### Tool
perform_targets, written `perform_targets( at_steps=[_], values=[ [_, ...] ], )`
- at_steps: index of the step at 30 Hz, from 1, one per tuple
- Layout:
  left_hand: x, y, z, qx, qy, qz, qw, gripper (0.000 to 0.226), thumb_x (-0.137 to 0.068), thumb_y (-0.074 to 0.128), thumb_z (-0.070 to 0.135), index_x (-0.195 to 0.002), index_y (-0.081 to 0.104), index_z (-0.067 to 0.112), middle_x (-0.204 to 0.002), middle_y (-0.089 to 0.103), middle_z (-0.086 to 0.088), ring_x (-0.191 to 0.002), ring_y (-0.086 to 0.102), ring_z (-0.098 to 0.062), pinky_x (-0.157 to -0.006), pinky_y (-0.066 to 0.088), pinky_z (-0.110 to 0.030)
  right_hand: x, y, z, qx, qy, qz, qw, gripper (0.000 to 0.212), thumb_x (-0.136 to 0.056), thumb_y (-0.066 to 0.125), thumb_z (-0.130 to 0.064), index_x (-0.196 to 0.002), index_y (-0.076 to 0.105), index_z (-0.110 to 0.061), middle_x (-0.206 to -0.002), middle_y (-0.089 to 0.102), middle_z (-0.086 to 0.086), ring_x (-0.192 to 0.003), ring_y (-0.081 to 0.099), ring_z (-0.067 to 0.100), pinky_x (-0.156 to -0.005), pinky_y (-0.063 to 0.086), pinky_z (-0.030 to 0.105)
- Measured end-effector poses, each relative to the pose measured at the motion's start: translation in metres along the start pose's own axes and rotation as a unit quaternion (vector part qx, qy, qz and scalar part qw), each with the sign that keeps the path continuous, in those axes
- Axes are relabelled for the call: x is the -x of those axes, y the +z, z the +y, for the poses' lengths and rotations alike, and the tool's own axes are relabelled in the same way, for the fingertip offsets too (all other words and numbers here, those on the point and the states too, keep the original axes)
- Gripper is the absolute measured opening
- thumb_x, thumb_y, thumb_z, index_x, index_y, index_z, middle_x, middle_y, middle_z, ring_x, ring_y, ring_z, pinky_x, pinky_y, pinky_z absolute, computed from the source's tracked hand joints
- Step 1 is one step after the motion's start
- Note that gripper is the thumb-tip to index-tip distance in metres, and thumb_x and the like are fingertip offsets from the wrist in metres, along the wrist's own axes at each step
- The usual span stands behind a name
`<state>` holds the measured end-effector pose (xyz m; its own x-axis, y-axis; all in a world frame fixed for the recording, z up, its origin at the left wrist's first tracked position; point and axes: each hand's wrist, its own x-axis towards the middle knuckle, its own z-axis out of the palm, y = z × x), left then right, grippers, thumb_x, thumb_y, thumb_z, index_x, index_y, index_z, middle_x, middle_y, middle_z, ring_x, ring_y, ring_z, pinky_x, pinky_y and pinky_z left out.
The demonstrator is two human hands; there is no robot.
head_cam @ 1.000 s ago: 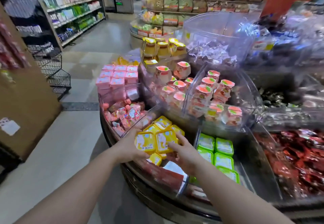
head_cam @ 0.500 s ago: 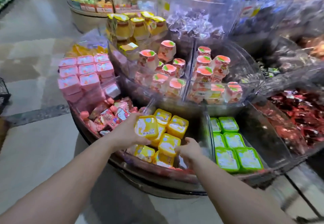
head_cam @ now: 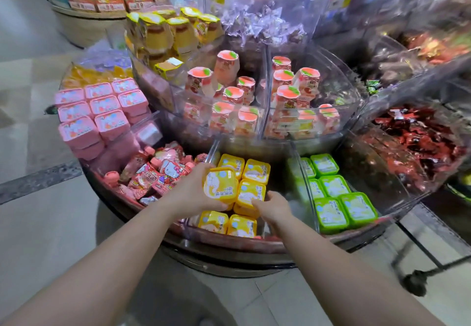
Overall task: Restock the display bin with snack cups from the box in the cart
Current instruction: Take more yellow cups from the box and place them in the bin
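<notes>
Several yellow snack cups (head_cam: 256,170) lie in a clear-walled compartment of the round display bin (head_cam: 229,245). My left hand (head_cam: 193,193) is shut on one yellow cup (head_cam: 220,185), held tilted above the others. To its right, my right hand (head_cam: 274,207) grips the near edge of another yellow cup (head_cam: 249,194) that sits on the stack. Two more yellow cups (head_cam: 228,222) rest at the bin's front. The box and the cart's basket are out of view.
Green cups (head_cam: 344,207) fill the compartment to the right, pink pouches (head_cam: 155,172) and pink cups (head_cam: 102,114) the left. A raised tier holds peach-topped cups (head_cam: 254,96). Red wrapped sweets (head_cam: 420,147) lie far right. A cart wheel (head_cam: 414,282) stands on the floor at lower right.
The view has dropped and closed in on the bin. My left hand has carried its yellow cup slightly right over the stack. My right hand has come onto the cup beside it.
</notes>
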<state>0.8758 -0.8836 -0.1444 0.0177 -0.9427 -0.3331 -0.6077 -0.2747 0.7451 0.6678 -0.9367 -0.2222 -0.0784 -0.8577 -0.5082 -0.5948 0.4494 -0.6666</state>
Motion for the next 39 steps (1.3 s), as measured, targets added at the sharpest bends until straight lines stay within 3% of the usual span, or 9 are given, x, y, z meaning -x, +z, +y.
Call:
perform_targets(
  at_steps=[2,6,10,13,18,21,28,33,39],
  values=[
    [-0.002,0.004,0.005,-0.001,0.005,0.001,1.0,0.097,-0.056,0.088,0.037,-0.134,0.031,0.034,-0.115,0.056,0.008,-0.103,0.057,-0.012,-0.087,0.051,-0.032,0.015,-0.007,-0.011,-0.015,-0.051,0.054,0.997,0.034,-0.086,0.064,-0.037,-0.114,0.06,-0.017,-0.111,0.064,0.002,-0.094,0.063,0.02,-0.082,0.051,0.034],
    [-0.007,0.023,0.017,0.018,0.002,0.057,0.998,0.095,-0.064,0.085,0.034,-0.139,0.028,0.026,-0.116,0.049,0.007,-0.097,0.052,-0.012,-0.068,0.041,-0.02,0.045,-0.012,-0.038,-0.246,-0.061,-0.167,0.953,0.038,-0.086,0.067,-0.038,-0.116,0.056,-0.017,-0.102,0.064,0.009,-0.074,0.065,0.023,-0.074,0.058,0.038],
    [-0.015,0.042,0.02,0.044,0.006,0.09,0.995,0.092,-0.065,0.085,0.025,-0.139,0.03,0.019,-0.117,0.049,0.006,-0.094,0.05,-0.009,-0.056,0.037,-0.007,0.044,-0.015,-0.045,-0.277,-0.047,-0.156,0.947,0.044,-0.085,0.069,-0.01,-0.123,0.047,-0.017,-0.099,0.067,0.012,-0.073,0.067,0.02,-0.074,0.06,0.039],
    [-0.018,0.051,0.014,0.032,0.0,0.046,0.998,0.101,-0.063,0.087,0.028,-0.144,0.026,0.02,-0.123,0.046,0.007,-0.106,0.053,-0.011,-0.078,0.045,-0.017,0.028,-0.019,-0.042,-0.296,-0.022,-0.119,0.948,0.046,-0.086,0.063,-0.001,-0.128,0.048,-0.013,-0.09,0.067,0.012,-0.057,0.062,0.017,-0.055,0.053,0.03],
    [-0.031,0.061,-0.004,0.01,-0.026,0.026,0.999,0.104,-0.061,0.077,0.047,-0.147,0.02,0.031,-0.15,0.036,0.003,-0.132,0.042,-0.02,-0.105,0.043,-0.044,0.003,-0.005,-0.036,-0.16,-0.035,-0.035,0.986,0.06,-0.082,0.062,-0.007,-0.14,0.046,-0.01,-0.1,0.059,0.006,-0.066,0.058,0.018,-0.071,0.053,0.034],
    [-0.028,0.059,-0.005,-0.008,-0.032,0.016,0.999,0.088,-0.066,0.069,0.046,-0.143,0.028,0.031,-0.144,0.043,0.002,-0.126,0.048,-0.02,-0.102,0.046,-0.045,-0.003,0.003,-0.037,-0.135,-0.02,-0.033,0.99,0.067,-0.079,0.069,-0.028,-0.14,0.045,-0.013,-0.096,0.064,0.001,-0.085,0.067,0.024,-0.089,0.056,0.044],
    [-0.018,0.034,0.002,0.055,-0.002,0.123,0.991,0.054,-0.088,0.064,0.015,-0.138,0.046,0.021,-0.134,0.055,0.001,-0.115,0.057,-0.015,-0.095,0.051,-0.04,-0.018,0.013,-0.048,-0.089,-0.032,-0.007,0.995,0.075,-0.076,0.07,-0.041,-0.143,0.04,-0.024,-0.134,0.056,0.006,-0.105,0.065,0.029,-0.084,0.058,0.046],
    [-0.021,0.006,-0.002,-0.115,0.1,0.175,0.973,0.068,-0.076,0.077,0.022,-0.137,0.049,0.015,-0.134,0.053,-0.004,-0.124,0.046,-0.022,-0.103,0.035,-0.032,-0.005,0.008,-0.05,-0.123,-0.007,-0.057,0.991,0.054,-0.079,0.073,-0.014,-0.13,0.054,-0.019,-0.115,0.064,0.011,-0.087,0.07,0.028,-0.069,0.062,0.04],
    [-0.034,0.003,-0.039,-0.216,0.092,0.112,0.965,0.077,-0.08,0.069,0.038,-0.146,0.032,0.022,-0.148,0.037,0.0,-0.136,0.03,-0.023,-0.112,0.028,-0.037,0.034,0.007,-0.027,-0.108,0.045,-0.167,0.979,0.041,-0.076,0.068,-0.003,-0.113,0.055,-0.013,-0.092,0.067,0.015,-0.056,0.064,0.024,-0.058,0.058,0.034]
  ],
)
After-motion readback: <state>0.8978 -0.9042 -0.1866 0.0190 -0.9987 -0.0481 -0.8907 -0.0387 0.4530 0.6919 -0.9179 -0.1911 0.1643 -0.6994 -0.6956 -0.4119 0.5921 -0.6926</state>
